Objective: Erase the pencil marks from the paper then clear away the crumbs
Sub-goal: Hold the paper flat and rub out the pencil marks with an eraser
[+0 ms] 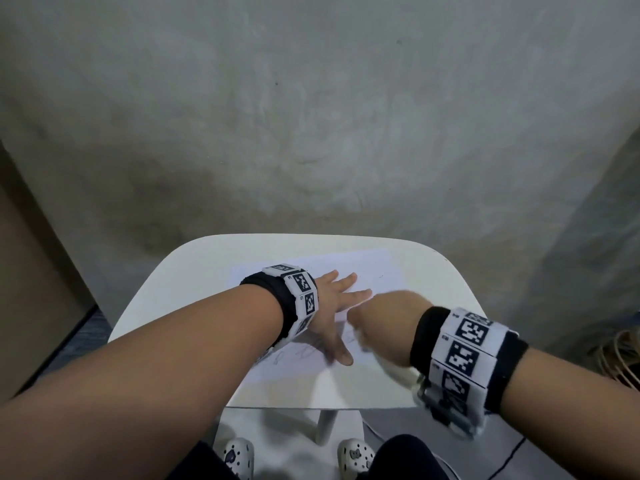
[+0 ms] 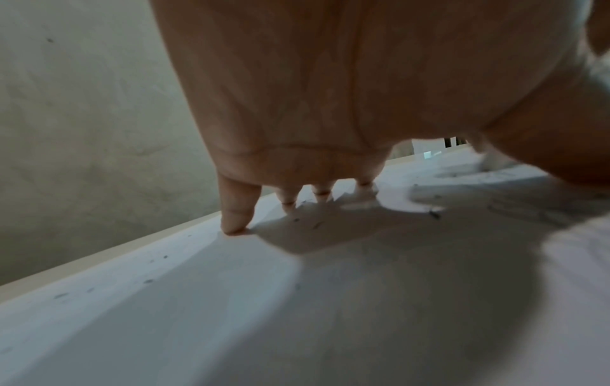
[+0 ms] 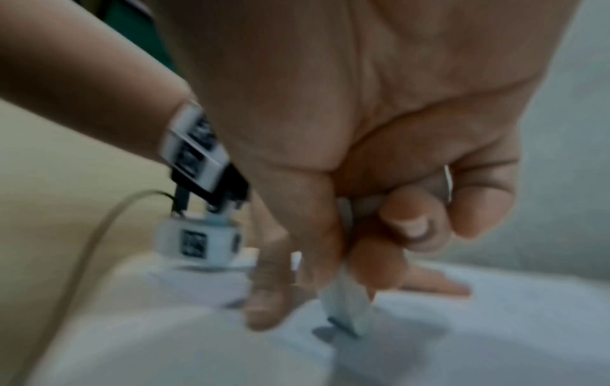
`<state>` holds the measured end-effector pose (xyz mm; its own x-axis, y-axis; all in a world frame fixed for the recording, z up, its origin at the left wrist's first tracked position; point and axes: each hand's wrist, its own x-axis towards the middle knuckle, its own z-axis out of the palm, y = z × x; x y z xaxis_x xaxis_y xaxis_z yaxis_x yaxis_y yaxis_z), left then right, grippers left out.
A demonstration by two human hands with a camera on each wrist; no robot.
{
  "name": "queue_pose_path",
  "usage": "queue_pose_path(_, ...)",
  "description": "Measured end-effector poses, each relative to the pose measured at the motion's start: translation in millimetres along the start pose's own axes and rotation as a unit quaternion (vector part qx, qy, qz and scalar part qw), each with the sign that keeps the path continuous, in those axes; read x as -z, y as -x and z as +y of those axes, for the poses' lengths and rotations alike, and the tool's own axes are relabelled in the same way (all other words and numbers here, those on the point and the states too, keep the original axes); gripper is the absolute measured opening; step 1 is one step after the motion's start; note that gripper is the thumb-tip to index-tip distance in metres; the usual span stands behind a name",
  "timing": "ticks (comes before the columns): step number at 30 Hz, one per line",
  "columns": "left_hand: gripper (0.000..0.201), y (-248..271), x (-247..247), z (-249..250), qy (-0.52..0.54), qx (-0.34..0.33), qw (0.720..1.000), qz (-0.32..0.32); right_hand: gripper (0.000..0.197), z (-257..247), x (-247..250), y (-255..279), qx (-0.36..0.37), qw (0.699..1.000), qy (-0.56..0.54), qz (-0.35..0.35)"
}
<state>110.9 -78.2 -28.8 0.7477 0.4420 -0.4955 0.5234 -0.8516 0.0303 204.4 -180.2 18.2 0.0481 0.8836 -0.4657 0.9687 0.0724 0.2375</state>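
Note:
A white sheet of paper (image 1: 375,268) lies on a small white table (image 1: 194,271). Faint pencil marks (image 1: 298,353) show on the paper beside my left thumb. My left hand (image 1: 337,311) lies flat on the sheet with fingers spread, and its fingertips (image 2: 236,224) press the paper. Dark eraser crumbs (image 2: 317,225) are scattered around them. My right hand (image 1: 384,323), blurred, sits just right of the left thumb. It pinches a white eraser (image 3: 346,305) whose lower end touches the paper (image 3: 495,326). The left thumb (image 3: 267,292) is close beside the eraser.
The table's near edge (image 1: 311,407) is just beyond my knees and shoes (image 1: 239,457). A brown board (image 1: 27,289) stands at the left. Coiled cables (image 1: 620,358) lie on the floor at the right. A grey wall (image 1: 311,116) rises behind the table.

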Motion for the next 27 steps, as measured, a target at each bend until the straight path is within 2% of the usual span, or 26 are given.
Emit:
queue_pose_path(3,0.122,-0.1,1.1,-2.6,-0.001,-0.006,1.000,-0.003,0.023,13.1,0.4,-5.3,-0.013,0.998,-0.052,0.010)
queue_pose_path(5,0.122,-0.3,0.6,-2.4,-0.002,-0.007,1.000,-0.003,0.021,17.6,1.2,-8.0,-0.038,0.999,-0.032,0.018)
queue_pose_path(7,0.122,-0.7,-0.5,0.3,0.000,-0.001,1.000,0.003,0.027,1.9,-1.9,-4.6,-0.001,1.000,-0.018,0.010)
queue_pose_path(9,0.124,-2.2,-1.7,-0.1,-0.003,0.003,1.000,0.006,0.031,-5.6,-3.3,-1.4,0.029,0.998,-0.056,0.009)
queue_pose_path(12,0.123,-5.4,-4.7,-5.5,0.001,-0.001,1.000,0.004,0.022,23.8,2.0,-8.8,-0.048,0.993,-0.109,0.022)
queue_pose_path(15,0.121,-4.5,-5.1,-7.9,0.003,0.003,1.000,0.000,0.008,46.6,-1.0,-14.0,-0.060,0.973,-0.213,0.067)
queue_pose_path(18,0.121,-3.6,-2.8,-8.9,0.007,-0.003,1.000,0.002,0.007,61.8,4.5,-10.0,-0.037,0.934,-0.323,0.146)
queue_pose_path(20,0.122,-4.2,-3.3,-11.5,0.020,-0.004,1.000,0.005,0.005,69.4,8.8,-6.6,-0.043,0.922,-0.351,0.156)
queue_pose_path(23,0.123,-2.9,-5.3,-14.9,0.048,0.003,0.999,0.025,0.007,64.4,7.2,-8.0,-0.036,0.949,-0.294,0.112)
queue_pose_path(27,0.122,4.7,1.5,-22.2,0.048,-0.001,0.999,0.025,0.030,42.9,4.6,-13.9,-0.025,0.985,-0.135,0.101)
